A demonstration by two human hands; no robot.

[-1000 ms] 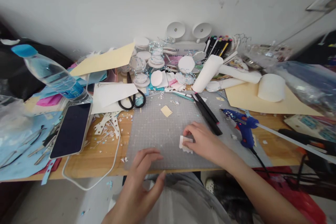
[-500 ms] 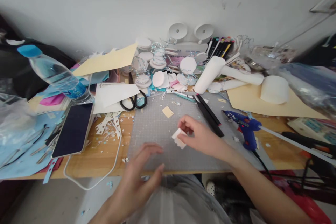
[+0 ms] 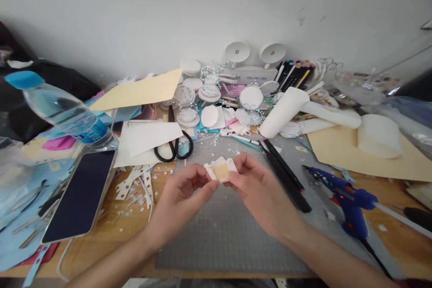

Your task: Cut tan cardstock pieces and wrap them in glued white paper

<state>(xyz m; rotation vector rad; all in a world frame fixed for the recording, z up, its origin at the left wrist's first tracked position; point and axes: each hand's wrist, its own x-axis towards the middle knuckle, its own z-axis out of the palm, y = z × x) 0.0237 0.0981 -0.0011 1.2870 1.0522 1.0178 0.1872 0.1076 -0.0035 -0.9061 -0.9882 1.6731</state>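
Note:
Between my two hands, above the grey cutting mat [image 3: 202, 243], is a small white paper piece [image 3: 209, 172] with a wavy edge. A pale yellow paper square [image 3: 221, 172] shows in the middle of it. My left hand [image 3: 178, 200] pinches its left side between thumb and fingers. On the other side my right hand [image 3: 261, 195] has thumb and fingers closed on the right edge. The fingers partly cover the white piece, so its full shape is hidden.
Black-handled scissors [image 3: 173, 146], a phone [image 3: 81, 195] and a water bottle [image 3: 67, 114] are on the left. Black markers [image 3: 285, 173] and a blue glue gun [image 3: 347, 198] lie right. White paper discs [image 3: 251, 97] and rolls [image 3: 285, 110] crowd the back.
My left hand has come up and taken hold of the white piece, which only my right hand held before. The yellow square has left the mat and is at the white piece. The view has shifted.

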